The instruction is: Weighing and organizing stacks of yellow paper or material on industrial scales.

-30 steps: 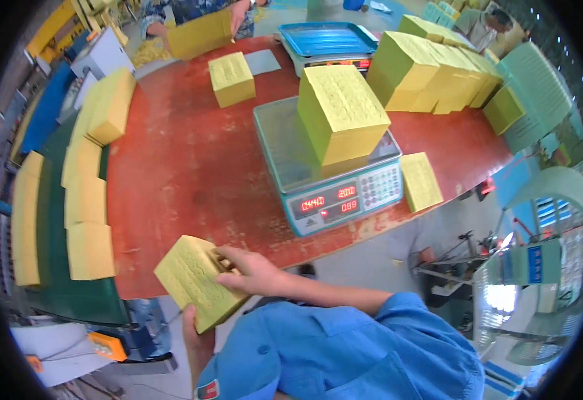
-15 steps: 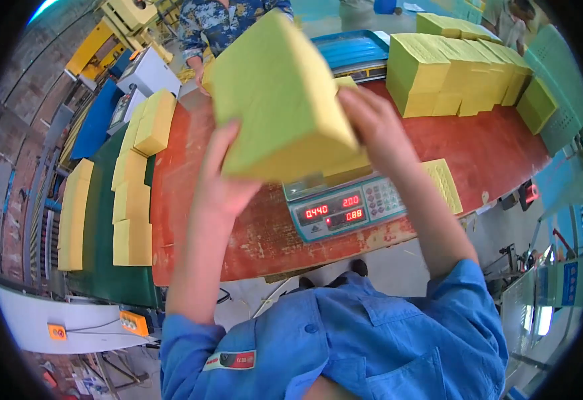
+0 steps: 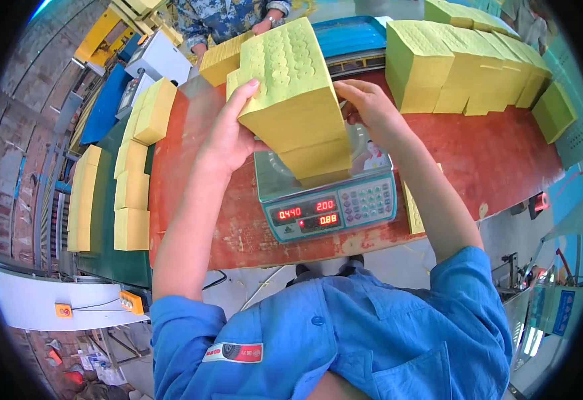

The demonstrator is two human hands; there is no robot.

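Note:
A thick block of stacked yellow paper (image 3: 288, 73) with an embossed top is between my hands, above the weighing scale (image 3: 335, 223) with red lit digits. My left hand (image 3: 228, 137) grips its left side, thumb on the top edge and fingers partly hidden. My right hand (image 3: 375, 110) has bent fingers against the right side of the block. More yellow paper (image 3: 318, 160) shows below the block, over the scale's pan. Whether the block rests on this paper or hangs just above it, I cannot tell.
On the worn red table (image 3: 478, 157), a row of yellow paper stacks (image 3: 431, 73) stands at the far right. More stacks (image 3: 131, 190) line the green surface on the left. Across the table, another person's hands touch a yellow stack (image 3: 221, 60) beside a blue tray (image 3: 348, 37).
The yellow block has come down and levelled from its tilt, so its embossed top shows. My right hand has shifted slightly left. Across the table, the other person's hands now touch a yellow stack.

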